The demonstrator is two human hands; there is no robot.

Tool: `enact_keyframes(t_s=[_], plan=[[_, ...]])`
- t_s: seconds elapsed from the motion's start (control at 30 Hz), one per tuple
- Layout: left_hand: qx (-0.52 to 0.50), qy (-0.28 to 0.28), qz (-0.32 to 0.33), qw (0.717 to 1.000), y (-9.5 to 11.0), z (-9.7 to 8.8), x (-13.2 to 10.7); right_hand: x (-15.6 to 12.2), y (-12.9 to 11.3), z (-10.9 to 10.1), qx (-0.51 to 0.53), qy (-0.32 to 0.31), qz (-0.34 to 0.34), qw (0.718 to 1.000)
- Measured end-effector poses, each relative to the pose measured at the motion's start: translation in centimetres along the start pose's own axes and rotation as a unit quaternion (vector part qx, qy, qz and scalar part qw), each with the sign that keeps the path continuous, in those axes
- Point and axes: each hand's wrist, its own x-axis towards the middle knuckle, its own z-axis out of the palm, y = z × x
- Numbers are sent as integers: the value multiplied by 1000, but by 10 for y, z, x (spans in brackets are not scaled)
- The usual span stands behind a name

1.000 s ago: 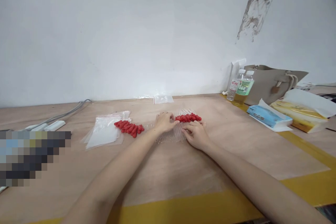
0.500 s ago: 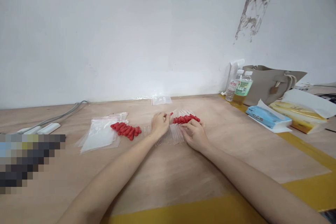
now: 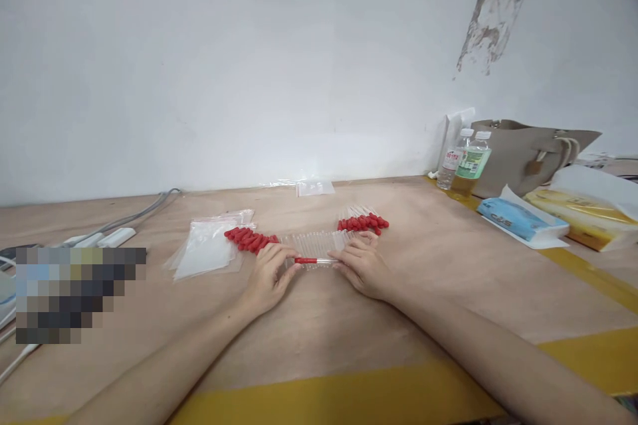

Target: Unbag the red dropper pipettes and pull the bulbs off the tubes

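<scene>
Between the fingertips of my left hand [image 3: 272, 273] is a red rubber bulb [image 3: 306, 260], held level. My right hand [image 3: 365, 267] pinches a clear thin tube [image 3: 325, 261], whose end meets the bulb in one line; how far it sits inside cannot be made out. Just beyond both hands lies a row of clear tubes [image 3: 314, 244] side by side. Loose red bulbs [image 3: 246, 238] are heaped behind my left hand. Past my right hand rests a group of droppers [image 3: 363, 221], red bulbs toward me and clear tubes pointing to the wall.
Clear zip bags [image 3: 207, 249] lie left of the bulbs, and a small bag [image 3: 315, 188] lies by the wall. Power strips and a grey cable [image 3: 144, 209] are at far left. Two bottles [image 3: 471, 163], a handbag [image 3: 523, 156] and tissue packs [image 3: 523, 216] stand at right.
My left hand has come back from the finished-looking droppers to the near left, now holding a red bulb. My right hand has shifted slightly and pinches a tube against it.
</scene>
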Motion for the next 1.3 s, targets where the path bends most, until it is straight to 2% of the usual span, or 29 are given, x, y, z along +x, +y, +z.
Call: enact_keyframes(t_s=[0.13,0.27,0.37,0.5,0.7,0.83,1.03,1.3], plan=[[15,0,-4,1000,-1,8,-3,-1,-4,3,0,2,-10,1000],[27,-8,11,1000,2,9,-3,1,-7,10,3,-2,-10,1000],[48,-18,35,998,6,9,-1,3,-11,14,14,-8,-1,1000],[72,-64,88,991,10,13,3,4,-17,16,32,-22,3,999],[99,-76,114,986,13,15,5,2,-19,20,49,-14,-23,998],[105,-98,111,983,16,12,5,0,-17,18,49,0,-56,997],[99,-130,103,981,18,9,5,0,-16,11,-6,33,-110,993],[78,-143,105,981,18,5,4,-2,-14,6,-33,60,-143,987]])
